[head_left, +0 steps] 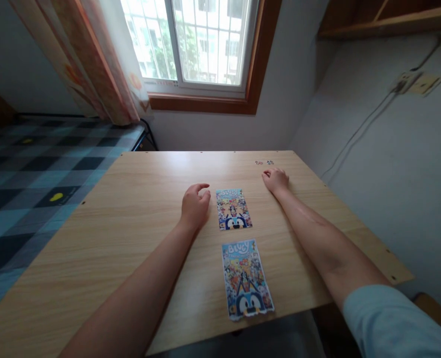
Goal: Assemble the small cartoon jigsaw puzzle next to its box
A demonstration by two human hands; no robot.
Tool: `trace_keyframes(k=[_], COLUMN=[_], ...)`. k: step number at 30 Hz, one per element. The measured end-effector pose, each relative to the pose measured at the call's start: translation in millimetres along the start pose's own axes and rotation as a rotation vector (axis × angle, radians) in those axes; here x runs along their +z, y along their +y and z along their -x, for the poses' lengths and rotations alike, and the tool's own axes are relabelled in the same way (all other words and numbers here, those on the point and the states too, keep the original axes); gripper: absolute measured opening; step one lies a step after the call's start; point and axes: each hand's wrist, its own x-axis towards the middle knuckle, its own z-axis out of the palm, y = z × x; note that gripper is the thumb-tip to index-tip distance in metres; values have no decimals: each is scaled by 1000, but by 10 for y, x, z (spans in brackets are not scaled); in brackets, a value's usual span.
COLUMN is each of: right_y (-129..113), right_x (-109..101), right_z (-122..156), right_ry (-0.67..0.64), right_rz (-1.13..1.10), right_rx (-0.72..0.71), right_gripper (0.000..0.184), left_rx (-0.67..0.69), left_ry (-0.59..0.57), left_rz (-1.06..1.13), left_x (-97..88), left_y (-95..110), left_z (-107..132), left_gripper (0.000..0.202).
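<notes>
My left hand [196, 205] rests on the table just left of a small Bluey jigsaw puzzle [236, 222]. Its thumb and forefinger are curved and apart, with nothing between them. A tan patch in the puzzle's middle looks like tabletop showing through. Beyond it on the right, my right hand [277, 179] lies low over the table with its fingers curled in. Whatever they hold, if anything, is hidden. Just past that hand are two small clusters of puzzle pieces, a reddish one [259, 162] and a bluish one [270, 162]. Nearer me lies a matching Bluey picture sheet [244, 278] with a ragged bottom edge.
The light wooden table [131, 219] reaches toward the window wall. A bed with a checked cover [48, 164] stands along the left. On the right wall, a cable [362, 127] hangs from a socket [410, 82], below a wooden shelf [392, 25].
</notes>
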Motion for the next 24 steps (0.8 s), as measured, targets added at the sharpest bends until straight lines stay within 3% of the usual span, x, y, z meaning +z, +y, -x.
trace_keyframes(k=[9,18,24], right_y=[62,58,32], right_x=[7,-32,-81], right_z=[36,131,199], right_ry=[4,41,77], right_rz=[-45,-40,-223], right_rx=[-25,69,18], right_gripper=[26,22,14], left_rx=[16,48,90], left_ry=[-16,-14,-19], left_rz=[-23,-26,-41], left_x=[1,-3,-2], left_y=[18,-5,-4], left_z=[11,4,-3], left_gripper=[31,31,31])
